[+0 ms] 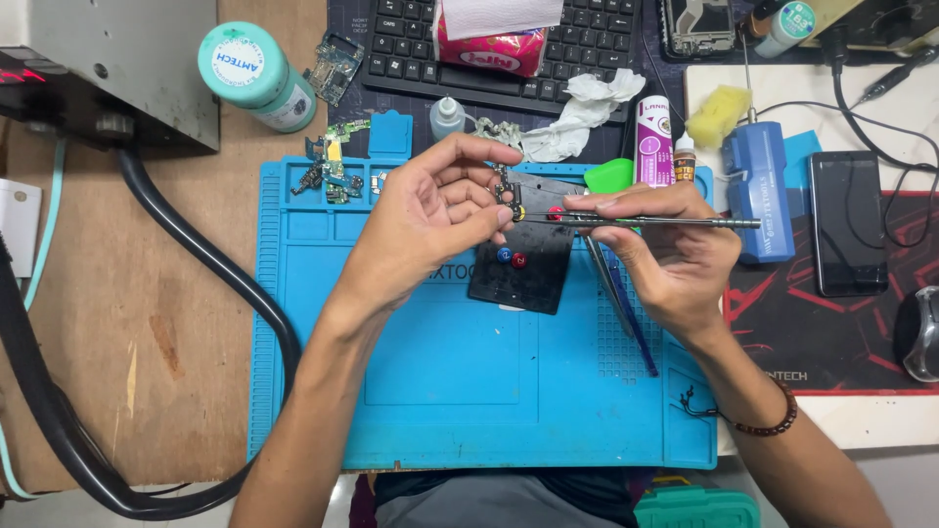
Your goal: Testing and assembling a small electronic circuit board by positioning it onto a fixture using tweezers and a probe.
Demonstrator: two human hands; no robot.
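– Where was the small green circuit board [505, 186]?
– Pinched in the left hand [430, 220] above the black rectangular holder [533, 264] on the blue silicone mat [450, 381]
– And the right hand [670, 249]?
– Fingers closed round thin metal tweezers [665, 222], tips at the board

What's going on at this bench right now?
A person is working over a blue silicone mat. The left hand pinches a small circuit board above a black holder plate with red and blue knobs. The right hand holds a thin metal tool level, its tip reaching that board. More board pieces, bottles, a keyboard and a phone lie around.
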